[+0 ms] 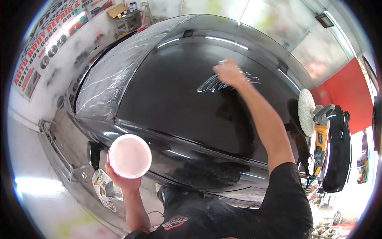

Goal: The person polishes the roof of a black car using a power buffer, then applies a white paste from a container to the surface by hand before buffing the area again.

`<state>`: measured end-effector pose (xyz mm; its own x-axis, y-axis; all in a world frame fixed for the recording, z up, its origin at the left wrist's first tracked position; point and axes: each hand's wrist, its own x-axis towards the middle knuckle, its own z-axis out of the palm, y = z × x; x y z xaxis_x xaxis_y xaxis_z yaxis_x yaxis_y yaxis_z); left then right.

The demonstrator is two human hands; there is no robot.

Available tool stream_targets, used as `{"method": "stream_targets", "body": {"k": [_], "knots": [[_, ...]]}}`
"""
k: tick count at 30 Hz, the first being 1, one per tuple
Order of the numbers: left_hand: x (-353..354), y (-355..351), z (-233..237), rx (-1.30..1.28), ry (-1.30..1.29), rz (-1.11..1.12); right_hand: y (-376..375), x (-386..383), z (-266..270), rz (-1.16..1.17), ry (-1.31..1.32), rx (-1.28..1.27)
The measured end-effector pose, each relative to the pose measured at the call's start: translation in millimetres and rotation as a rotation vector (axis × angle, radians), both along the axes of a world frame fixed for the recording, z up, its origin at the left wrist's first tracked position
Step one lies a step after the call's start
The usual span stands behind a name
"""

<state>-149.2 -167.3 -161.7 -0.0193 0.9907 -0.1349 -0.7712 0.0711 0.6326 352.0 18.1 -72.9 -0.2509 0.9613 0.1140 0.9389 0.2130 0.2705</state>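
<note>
White tub in left hand, right hand by white streaks on a black car roof.
Down at eight o'clock, holding the white tub by its side in the left hand, with the grip wrapped round it and the pale pink round top turned up. Up at one o'clock, reaching over the black car roof with the right hand, with fingers curled in; cannot tell if pinching anything. In the shiny roof, long lines of light. At three o'clock, a yellow and black polishing tool with a fluffy white pad. At ten o'clock, crinkly clear plastic next to the roof. Far off at eleven o'clock, a small table with a brown box.
</note>
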Motion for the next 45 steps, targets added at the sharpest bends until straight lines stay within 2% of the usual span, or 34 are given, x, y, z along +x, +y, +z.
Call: {"method": "stream_targets", "body": {"k": [1,2,3,4,6,7,8,10,12,13,14,15,16,17,18,20,21,22,24,25,26,27,28,30,32,33,34,35,36,37,40,43,44,45], "knots": [[-3.1,2.8,0.6,-0.021,-0.061,0.023,-10.0,-40.8,-1.8,0.152,0.015,0.124],[-0.2,5.8,0.1,-0.050,-0.055,0.062,-14.0,-76.0,-2.1,0.290,0.112,0.108],[1.6,6.5,9.5,-0.083,-0.042,0.098,-15.8,-106.8,-1.5,0.318,0.290,-0.031],[2.6,7.3,18.6,-0.113,-0.027,0.135,-26.4,-123.4,-14.2,0.256,0.634,0.183],[5.7,7.6,32.9,-0.159,-0.022,0.191,-11.7,-94.4,15.7,0.225,0.195,0.002],[7.5,7.1,40.2,-0.185,-0.030,0.222,6.0,-53.0,0.4,0.077,0.110,0.078],[8.5,5.3,41.5,-0.217,-0.037,0.254,28.6,7.8,-41.2,-0.156,0.143,0.215],[-9.9,5.7,23.9,-0.165,-0.007,0.305,-8.7,30.5,-34.3,-0.247,0.384,0.271],[-18.1,7.2,1.2,-0.054,0.100,0.350,-77.1,-3.9,12.0,-0.084,0.493,-0.074],[-22.6,10.5,-3.1,0.042,0.308,0.306,-111.1,-7.7,19.1,0.056,0.562,-0.086],[-26.7,14.0,-7.1,0.143,0.520,0.284,-140.8,0.9,27.7,-0.004,0.592,-0.156],[-31.0,17.0,-10.9,0.245,0.712,0.286,-151.6,32.1,31.7,-0.153,0.277,-0.130],[-28.9,22.5,-5.8,0.305,0.763,0.263,-163.6,70.2,28.9,-0.280,-0.032,-0.119],[-27.4,27.6,-0.4,0.366,0.811,0.241,-199.4,117.6,3.2,-0.118,0.036,0.351],[-20.6,29.2,18.9,0.217,0.441,0.172,-218.9,103.0,2.7,-0.539,0.454,0.295],[2.5,30.6,33.2,0.075,0.037,0.054,-255.5,80.2,10.8,-0.268,0.408,0.132],[11.7,32.2,40.1,0.081,0.012,-0.011,-267.2,61.5,23.8,-0.253,0.536,-0.034],[11.3,36.1,37.4,0.173,0.014,-0.118,-271.5,67.9,21.2,-0.322,0.503,-0.019],[17.8,38.9,33.8,0.246,-0.044,-0.240,-260.4,109.4,31.2,-0.429,0.407,0.022],[29.9,37.1,36.7,0.226,-0.108,-0.247,-250.7,145.6,5.3,-0.597,0.369,0.252],[35.4,36.8,36.2,0.218,-0.126,-0.239,-233.1,145.0,-3.4,-0.601,0.359,0.162],[41.2,37.1,33.6,0.221,-0.127,-0.223,-213.4,129.5,1.1,-0.603,0.350,0.071],[44.2,35.0,33.1,0.227,-0.127,-0.202,-189.4,97.1,-9.0,-0.468,0.440,0.170],[46.5,34.2,36.4,0.217,-0.082,-0.167,-137.5,36.5,-13.3,-0.274,0.631,0.103],[47.0,31.5,45.1,0.178,0.027,-0.119,-72.4,15.0,14.5,-0.426,0.693,-0.027],[42.9,27.6,46.6,0.091,-0.008,-0.033,-44.1,20.8,-10.2,-0.464,0.624,0.197],[39.0,23.8,48.1,0.006,-0.042,0.057,-34.9,-4.7,-4.7,-0.491,0.360,0.141],[35.4,20.3,49.5,-0.074,-0.073,0.148,-24.0,-30.9,1.9,-0.381,0.486,-0.040],[27.3,16.1,42.2,-0.055,-0.099,0.116,-17.6,-66.0,14.6,-0.270,0.591,-0.231],[19.3,12.4,34.7,-0.037,-0.124,0.083,-14.6,-101.6,5.6,-0.033,0.483,-0.260],[-3.0,13.9,24.1,0.032,-0.151,-0.047,-18.3,-164.6,-38.4,0.410,0.567,0.071],[-13.7,6.4,22.7,0.034,-0.103,0.016,-12.4,-144.1,3.6,0.118,0.493,-0.096],[-20.1,4.1,22.3,0.019,-0.086,0.045,3.3,-113.7,22.3,-0.125,0.436,-0.189],[-21.1,4.9,25.3,0.017,-0.080,0.058,37.0,-50.3,0.7,-0.221,0.477,-0.201]]}}
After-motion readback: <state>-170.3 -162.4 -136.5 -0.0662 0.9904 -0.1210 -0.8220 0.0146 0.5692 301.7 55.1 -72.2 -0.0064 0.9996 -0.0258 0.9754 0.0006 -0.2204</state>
